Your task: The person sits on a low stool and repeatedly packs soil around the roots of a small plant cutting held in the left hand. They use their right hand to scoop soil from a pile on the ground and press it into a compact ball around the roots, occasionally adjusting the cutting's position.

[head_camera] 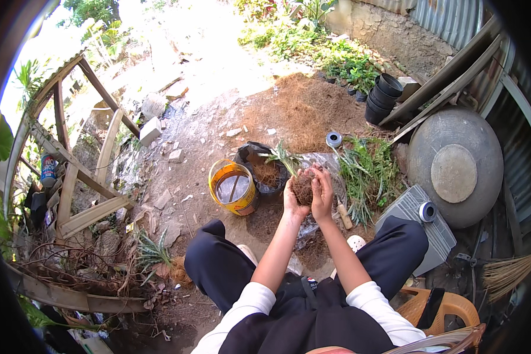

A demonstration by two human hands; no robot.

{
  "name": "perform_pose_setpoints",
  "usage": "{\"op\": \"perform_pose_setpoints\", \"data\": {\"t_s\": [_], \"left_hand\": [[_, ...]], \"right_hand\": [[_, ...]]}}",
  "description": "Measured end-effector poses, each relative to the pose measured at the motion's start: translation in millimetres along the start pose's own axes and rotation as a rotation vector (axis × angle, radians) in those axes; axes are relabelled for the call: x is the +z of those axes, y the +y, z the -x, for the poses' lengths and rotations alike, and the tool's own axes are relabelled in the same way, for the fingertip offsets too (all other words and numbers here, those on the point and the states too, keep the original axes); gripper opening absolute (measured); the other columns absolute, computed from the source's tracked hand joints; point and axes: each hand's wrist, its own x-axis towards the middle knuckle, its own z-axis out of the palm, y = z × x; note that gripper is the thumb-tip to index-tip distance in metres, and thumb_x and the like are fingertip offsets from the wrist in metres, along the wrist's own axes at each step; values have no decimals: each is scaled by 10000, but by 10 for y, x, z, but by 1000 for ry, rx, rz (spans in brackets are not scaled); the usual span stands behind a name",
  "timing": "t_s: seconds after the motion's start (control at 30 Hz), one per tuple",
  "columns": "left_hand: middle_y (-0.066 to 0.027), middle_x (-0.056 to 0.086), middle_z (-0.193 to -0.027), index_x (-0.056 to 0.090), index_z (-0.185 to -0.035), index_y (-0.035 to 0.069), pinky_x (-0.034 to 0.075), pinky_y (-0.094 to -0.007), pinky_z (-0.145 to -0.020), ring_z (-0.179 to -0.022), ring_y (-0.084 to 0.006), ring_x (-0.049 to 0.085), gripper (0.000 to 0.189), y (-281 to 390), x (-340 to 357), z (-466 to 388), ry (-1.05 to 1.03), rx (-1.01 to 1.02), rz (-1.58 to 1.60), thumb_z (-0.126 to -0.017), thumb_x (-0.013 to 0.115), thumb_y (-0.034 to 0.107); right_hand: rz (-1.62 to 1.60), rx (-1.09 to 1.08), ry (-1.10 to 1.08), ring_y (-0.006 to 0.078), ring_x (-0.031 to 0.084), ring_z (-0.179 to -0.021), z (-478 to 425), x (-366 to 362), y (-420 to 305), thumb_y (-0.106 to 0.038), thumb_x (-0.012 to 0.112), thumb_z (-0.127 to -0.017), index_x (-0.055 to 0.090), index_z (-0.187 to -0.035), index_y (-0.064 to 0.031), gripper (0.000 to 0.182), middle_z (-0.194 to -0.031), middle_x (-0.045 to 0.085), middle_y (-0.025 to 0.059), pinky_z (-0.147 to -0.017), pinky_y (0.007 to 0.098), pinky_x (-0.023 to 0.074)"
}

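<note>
Both my hands cup a ball of brown fiber and soil [302,189], from which a green leafy plant [286,159] leans to the upper left. My left hand [293,201] supports the ball from the left and below. Around its right side curl the soiled fingers of my right hand [322,192]. Just left of the hands are a black plastic bag [272,188] with fiber inside and a yellow bucket [232,206] holding liquid. A wooden-handled tool [344,215] lies to the right, its far end unclear. Uprooted green plants [365,177] lie beyond it.
Brown fiber [305,110] covers the ground ahead, near stacked black pots [382,99]. A roll [334,140] lies closer; another roll [427,212] sits on a gray slab. At right are a large round basin [486,163], an orange plastic chair [458,307] and a broom [509,274]. Wooden frames [93,212] stand left.
</note>
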Motion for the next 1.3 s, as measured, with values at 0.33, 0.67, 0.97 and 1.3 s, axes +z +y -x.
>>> {"op": "perform_pose_setpoints", "data": {"t_s": [0.33,0.67,0.97,1.3], "left_hand": [[-64,512,-1120,467,-1174,119,437,-334,-899,-1047,-181,506,285,-49,-162,-8,89,71,-227,-942,359,244],[-81,574,-1063,534,-1072,89,434,-376,-892,-1002,-220,544,348,34,120,49,47,52,-75,-919,318,315],[-85,583,-1037,528,-1082,72,445,-365,-859,-947,-218,569,426,-75,267,67,173,2,-389,-903,362,421],[-54,580,-1056,542,-1085,86,451,-315,-845,-959,-178,564,348,-40,65,42,90,44,-250,-912,386,345]], "right_hand": [[75,26,-111,328,549,-997,142,64,119,-177,544,-815,630,-977,-50,223,-992,614,148,-898,398,402],[-164,115,82,248,547,-1012,74,68,55,-240,521,-874,591,-1018,6,294,-1048,587,119,-891,342,397],[-1029,778,329,229,568,-964,90,-26,455,-242,383,-894,538,-1105,-47,327,-1033,596,94,-879,360,431],[-153,90,-43,241,533,-1025,26,24,109,-176,447,-889,583,-1011,28,274,-1039,592,133,-907,334,381]]}}
